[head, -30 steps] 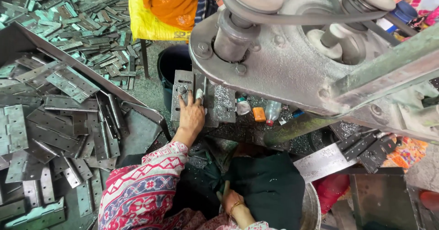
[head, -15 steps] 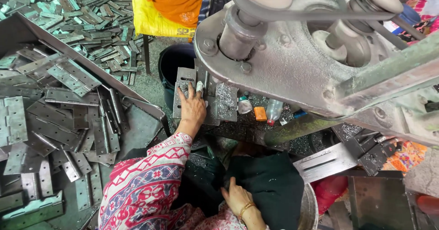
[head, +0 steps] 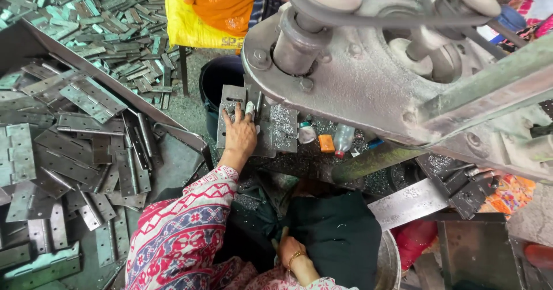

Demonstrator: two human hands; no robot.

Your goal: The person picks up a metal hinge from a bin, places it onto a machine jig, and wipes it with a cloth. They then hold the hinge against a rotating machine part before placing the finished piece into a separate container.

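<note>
You see even, soft daylight with no hard shadows. The metal hinges on the left give a dull sheen, not glare. The machine arm close overhead looks slightly soft, and under it the light dims.

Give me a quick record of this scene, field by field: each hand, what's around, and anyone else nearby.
left hand: laid flat on a grey metal plate under the machine
right hand: low at the dark cloth; grip unclear
left side: tray piled with metal hinges
behind plate: dark bucket
small items: orange block, clear bottle
nearby: another person in an orange garment
</note>
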